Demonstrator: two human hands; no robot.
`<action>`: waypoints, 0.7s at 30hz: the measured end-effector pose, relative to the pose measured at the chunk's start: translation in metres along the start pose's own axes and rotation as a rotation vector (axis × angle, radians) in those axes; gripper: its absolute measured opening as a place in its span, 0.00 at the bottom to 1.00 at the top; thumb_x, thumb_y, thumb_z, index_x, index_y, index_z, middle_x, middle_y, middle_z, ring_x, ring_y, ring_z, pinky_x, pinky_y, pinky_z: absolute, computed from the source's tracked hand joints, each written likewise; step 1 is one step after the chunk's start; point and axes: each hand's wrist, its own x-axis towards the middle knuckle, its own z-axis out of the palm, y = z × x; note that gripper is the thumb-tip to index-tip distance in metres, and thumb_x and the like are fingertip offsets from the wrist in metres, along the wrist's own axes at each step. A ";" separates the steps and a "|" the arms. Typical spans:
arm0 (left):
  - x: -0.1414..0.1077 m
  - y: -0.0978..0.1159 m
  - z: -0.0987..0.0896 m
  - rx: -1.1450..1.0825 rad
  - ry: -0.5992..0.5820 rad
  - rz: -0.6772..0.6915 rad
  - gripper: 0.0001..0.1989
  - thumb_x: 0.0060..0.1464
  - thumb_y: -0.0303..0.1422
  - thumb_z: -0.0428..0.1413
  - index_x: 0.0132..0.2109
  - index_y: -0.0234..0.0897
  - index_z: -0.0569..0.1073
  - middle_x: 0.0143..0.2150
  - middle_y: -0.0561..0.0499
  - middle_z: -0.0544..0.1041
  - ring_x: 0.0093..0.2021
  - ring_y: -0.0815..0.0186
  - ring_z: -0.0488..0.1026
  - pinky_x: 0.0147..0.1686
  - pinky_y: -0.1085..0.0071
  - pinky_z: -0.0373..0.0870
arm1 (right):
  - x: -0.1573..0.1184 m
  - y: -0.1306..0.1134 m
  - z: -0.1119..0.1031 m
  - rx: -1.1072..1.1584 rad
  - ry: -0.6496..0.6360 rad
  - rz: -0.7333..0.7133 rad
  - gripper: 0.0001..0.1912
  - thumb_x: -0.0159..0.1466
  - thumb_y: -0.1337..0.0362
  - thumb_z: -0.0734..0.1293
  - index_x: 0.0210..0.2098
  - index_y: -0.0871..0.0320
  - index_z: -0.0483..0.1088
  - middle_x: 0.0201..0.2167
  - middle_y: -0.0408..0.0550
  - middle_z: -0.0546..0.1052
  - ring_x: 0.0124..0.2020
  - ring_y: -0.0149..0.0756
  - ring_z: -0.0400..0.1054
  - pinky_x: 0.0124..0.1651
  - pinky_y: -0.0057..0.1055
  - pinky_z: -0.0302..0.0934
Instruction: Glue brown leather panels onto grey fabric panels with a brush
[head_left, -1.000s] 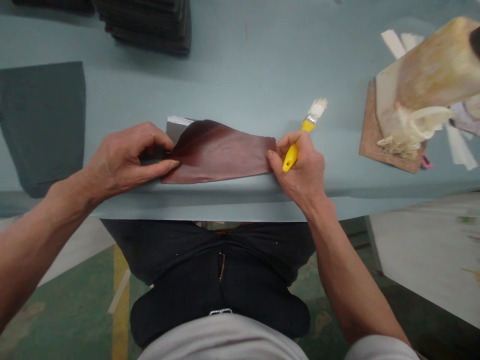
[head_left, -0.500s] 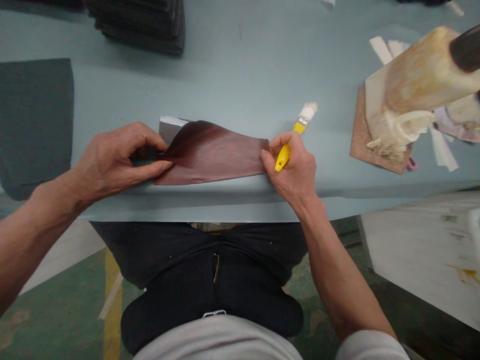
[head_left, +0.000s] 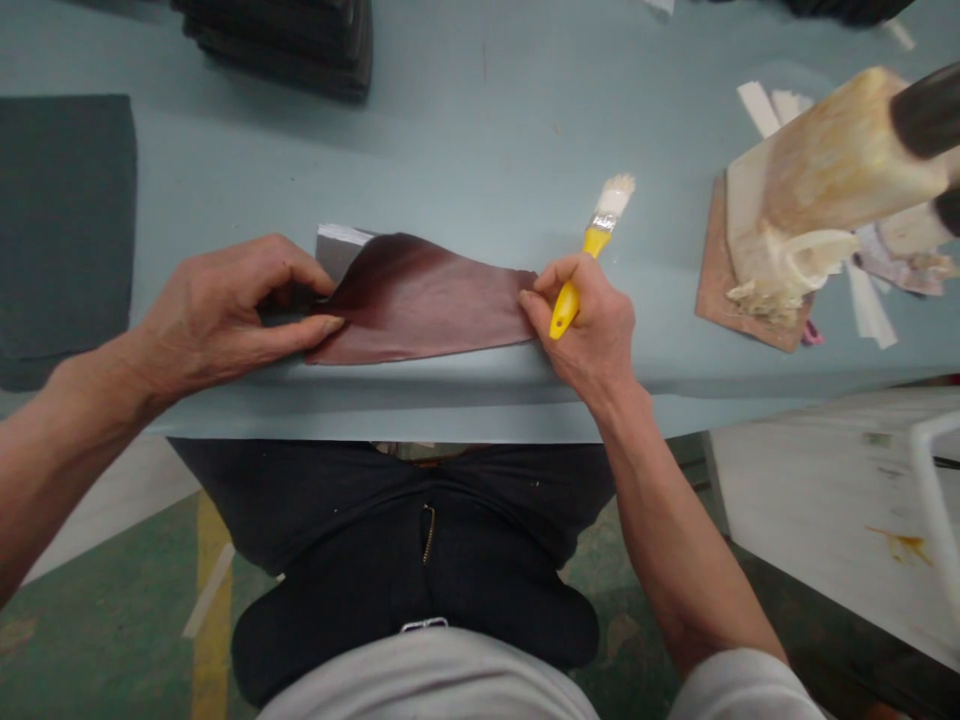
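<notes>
A dark reddish-brown sheet that looks like leather (head_left: 435,310) lies near the table's front edge, its left part curled up. My left hand (head_left: 225,300) pinches its left end between thumb and fingers. Under the raised part shows a grey piece with a white strip (head_left: 341,245). My right hand (head_left: 589,315) is closed, thumb and forefinger at the sheet's right end. The same hand holds a yellow-handled paintbrush (head_left: 596,240), its pale bristles pointing away from me. Part of the handle is hidden by the fingers.
A glue-crusted, cream-coloured container (head_left: 817,170) stands on a brown board (head_left: 712,260) at the right, with white strips (head_left: 870,305) around it. A stack of dark pieces (head_left: 277,45) sits at the back left. A dark green-grey sheet (head_left: 64,230) lies at the far left.
The brush has tipped slightly more upright in my right hand. Both hands keep their hold on the sheet, and the whole view has shifted slightly.
</notes>
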 end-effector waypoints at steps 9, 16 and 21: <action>0.001 -0.005 0.001 0.075 0.045 0.099 0.18 0.65 0.51 0.60 0.47 0.40 0.78 0.39 0.54 0.78 0.33 0.68 0.72 0.35 0.70 0.65 | 0.001 0.002 0.004 -0.028 0.026 0.052 0.08 0.67 0.56 0.71 0.40 0.51 0.70 0.31 0.39 0.78 0.32 0.38 0.75 0.38 0.34 0.63; 0.002 -0.005 0.003 0.070 0.064 0.083 0.19 0.64 0.52 0.60 0.45 0.40 0.79 0.37 0.54 0.78 0.32 0.69 0.72 0.33 0.71 0.64 | -0.002 -0.002 0.006 -0.098 0.028 0.084 0.09 0.67 0.55 0.72 0.41 0.51 0.70 0.33 0.40 0.81 0.34 0.39 0.76 0.38 0.34 0.64; 0.001 -0.007 0.004 0.074 0.069 0.117 0.19 0.66 0.52 0.60 0.46 0.39 0.78 0.38 0.54 0.78 0.33 0.70 0.72 0.34 0.72 0.64 | -0.002 -0.005 0.008 -0.136 0.031 0.101 0.10 0.67 0.55 0.73 0.41 0.51 0.70 0.34 0.40 0.81 0.35 0.39 0.77 0.37 0.34 0.63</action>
